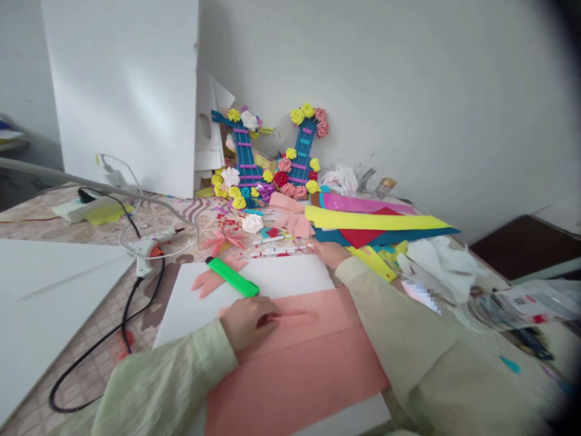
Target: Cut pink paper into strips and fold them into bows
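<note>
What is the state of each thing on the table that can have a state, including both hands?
left hand: pressed flat on the pink sheet, holding nothing
right hand: reaching toward the markers, fingers hidden
pink sheet: lying flat on white board, creased
green cutter: lying down, blade not visible
glue gun: lying on the table, cable attached
markers: lying down, capped
colored sheets: stacked loosely

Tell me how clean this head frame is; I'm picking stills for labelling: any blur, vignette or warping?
Head view: soft, even daylight, no glare; dark vignette in the right corners; the left hand on the pink sheet and both sleeves are slightly motion-blurred; the table edges bow with wide-angle distortion; the paper-flower letters read fairly sharp.
</note>
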### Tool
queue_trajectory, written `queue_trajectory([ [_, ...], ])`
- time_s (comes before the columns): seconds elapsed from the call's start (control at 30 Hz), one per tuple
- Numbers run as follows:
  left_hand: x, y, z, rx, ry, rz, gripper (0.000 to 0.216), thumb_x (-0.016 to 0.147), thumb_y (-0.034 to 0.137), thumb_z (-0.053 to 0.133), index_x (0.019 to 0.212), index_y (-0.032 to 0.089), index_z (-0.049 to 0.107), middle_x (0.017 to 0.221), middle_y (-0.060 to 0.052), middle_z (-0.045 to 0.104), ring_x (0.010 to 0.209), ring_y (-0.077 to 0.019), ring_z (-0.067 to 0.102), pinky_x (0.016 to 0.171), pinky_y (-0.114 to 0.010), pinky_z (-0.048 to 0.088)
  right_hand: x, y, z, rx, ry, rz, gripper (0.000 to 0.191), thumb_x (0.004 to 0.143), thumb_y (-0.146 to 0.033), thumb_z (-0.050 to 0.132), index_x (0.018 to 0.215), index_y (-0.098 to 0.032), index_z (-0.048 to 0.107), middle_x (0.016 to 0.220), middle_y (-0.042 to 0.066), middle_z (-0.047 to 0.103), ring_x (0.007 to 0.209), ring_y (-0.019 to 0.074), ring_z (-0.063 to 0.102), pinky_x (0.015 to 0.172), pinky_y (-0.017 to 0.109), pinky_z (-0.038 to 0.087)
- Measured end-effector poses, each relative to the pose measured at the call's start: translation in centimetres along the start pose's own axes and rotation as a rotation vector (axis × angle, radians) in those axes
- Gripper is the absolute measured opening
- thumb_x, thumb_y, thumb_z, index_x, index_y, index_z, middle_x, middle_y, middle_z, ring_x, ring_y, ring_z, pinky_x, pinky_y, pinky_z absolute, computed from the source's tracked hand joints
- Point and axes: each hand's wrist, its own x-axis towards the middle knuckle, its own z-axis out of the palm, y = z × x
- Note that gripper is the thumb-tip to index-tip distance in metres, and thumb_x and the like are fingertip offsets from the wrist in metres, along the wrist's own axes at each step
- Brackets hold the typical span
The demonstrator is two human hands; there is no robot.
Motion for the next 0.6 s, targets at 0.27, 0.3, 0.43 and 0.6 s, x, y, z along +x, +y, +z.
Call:
queue_trajectory([
  [0.27, -0.1, 0.2, -0.1, -0.002, -0.007, -0.008, 0.02, 0.073, 0.021, 0.047, 0.089, 0.021, 0.06, 0.078, -0.001, 0.062, 0.064, -0.0136, 0.053, 0.059, -0.024, 0.038, -0.8, 0.8, -1.0, 0.128, 0.053, 0.047, 0.04, 0.083, -0.038, 0.044, 0.114, -0.013, 0.043, 0.098, 0.008, 0.056, 0.084, 0.0181, 0.056, 0.074, 0.039, 0.045],
  [0.3, 0.0, 0.1, -0.1, -0.004, -0.008, -0.008, 0.02, 0.073, 0.022, 0.047, 0.089, 0.021, 0.06, 0.077, -0.001, 0.061, 0.064, -0.0138, 0.053, 0.058, -0.024, 0.038, -1.1, 1.0, -1.2, 0.165, 0.069, 0.043, 0.037, 0.083, -0.035, 0.045, 0.114, -0.014, 0.043, 0.101, 0.008, 0.055, 0.085, 0.018, 0.056, 0.074, 0.039, 0.045],
  [0.43, 0.0, 0.0, 0.0, -0.017, -0.002, -0.004, 0.02, 0.072, 0.021, 0.048, 0.089, 0.021, 0.06, 0.078, -0.001, 0.061, 0.066, -0.0141, 0.053, 0.06, -0.024, 0.039, -2.9, 1.8, -2.3, 0.36, 0.127, -0.032, 0.025, 0.083, -0.025, 0.047, 0.104, -0.013, 0.049, 0.103, 0.008, 0.054, 0.086, 0.0169, 0.055, 0.075, 0.037, 0.045],
  [0.6, -0.1, 0.1, -0.3, -0.058, 0.01, 0.004, 0.021, 0.072, 0.02, 0.048, 0.087, 0.02, 0.061, 0.075, -0.001, 0.06, 0.063, -0.0134, 0.051, 0.057, -0.024, 0.038, -7.0, 1.9, -3.5, 0.717, 0.178, -0.149, 0.013, 0.084, -0.016, 0.034, 0.096, -0.019, 0.036, 0.074, 0.0, 0.06, 0.06, 0.0113, 0.055, 0.061, 0.03, 0.047],
])
